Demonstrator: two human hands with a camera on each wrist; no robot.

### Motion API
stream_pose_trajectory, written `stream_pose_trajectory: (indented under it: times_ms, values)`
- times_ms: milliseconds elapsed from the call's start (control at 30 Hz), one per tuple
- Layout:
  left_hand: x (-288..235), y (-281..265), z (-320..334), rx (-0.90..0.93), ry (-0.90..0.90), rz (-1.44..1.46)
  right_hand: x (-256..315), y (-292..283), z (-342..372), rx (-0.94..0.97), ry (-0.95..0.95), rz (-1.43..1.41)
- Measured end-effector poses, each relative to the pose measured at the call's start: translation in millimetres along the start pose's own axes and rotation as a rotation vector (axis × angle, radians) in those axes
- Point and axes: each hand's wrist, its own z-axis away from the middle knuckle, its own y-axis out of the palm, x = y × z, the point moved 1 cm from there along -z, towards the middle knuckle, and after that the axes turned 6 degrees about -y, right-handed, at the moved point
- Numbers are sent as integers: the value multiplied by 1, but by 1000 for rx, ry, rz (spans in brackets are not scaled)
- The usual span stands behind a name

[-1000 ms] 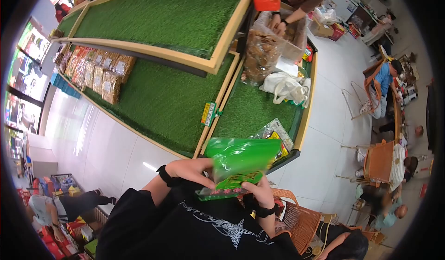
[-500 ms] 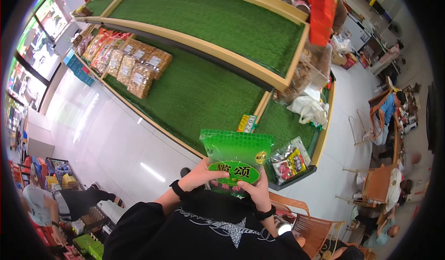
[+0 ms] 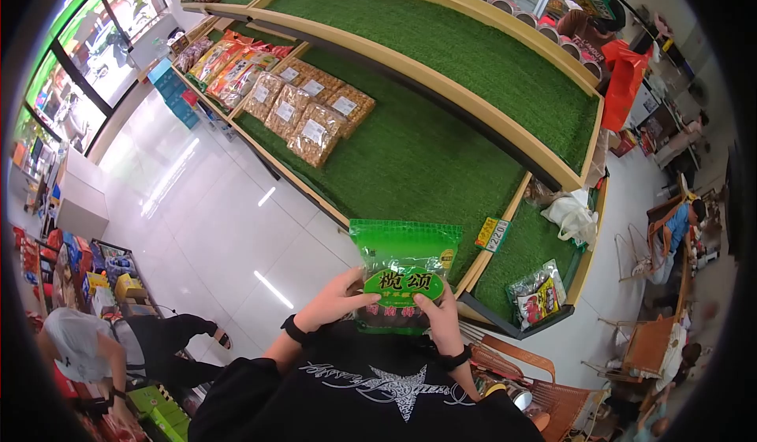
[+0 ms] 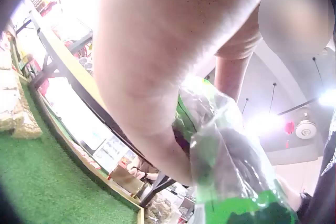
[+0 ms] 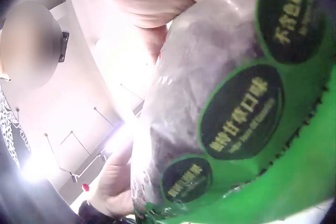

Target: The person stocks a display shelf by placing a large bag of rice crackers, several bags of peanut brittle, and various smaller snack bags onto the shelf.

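Observation:
A green and clear plastic food bag (image 3: 406, 245) with large printed characters faces up in front of my chest. My left hand (image 3: 335, 300) grips its left side, thumb over the front. My right hand (image 3: 443, 320) holds the right side the same way, the thumb on the printed oval. In the left wrist view the fingers (image 4: 157, 134) curl behind the clear part of the bag (image 4: 231, 150). The right wrist view shows the back of the bag (image 5: 210, 77), with dark oval labels and dark contents behind the clear film.
Ahead stands a two-level wooden display shelf (image 3: 441, 103) lined with green turf. Several packs of brown snacks (image 3: 311, 134) lie on its lower left. A price sign (image 3: 493, 234), a small snack bag (image 3: 540, 300) and a white bag (image 3: 572, 217) are at right. A person (image 3: 87, 347) bends at lower left.
The bag has turned from a blurred tilt to showing its printed front, both hands staying on it. My view has swung left, so the shelf and snack packs appear farther right.

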Motion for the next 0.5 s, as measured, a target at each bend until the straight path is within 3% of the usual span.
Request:
stream_pose_trajectory:
  times_ms: [133,367,500]
  values:
    - [16,-20,-9,-64,36,-206,-3,6,-10,-1,9,22]
    - [8,-29,-36,-122,22,-308,0,1,-37,74,45,103]
    - [-6,-36,-64,-171,127,-447,1,-14,-60,160,86,170]
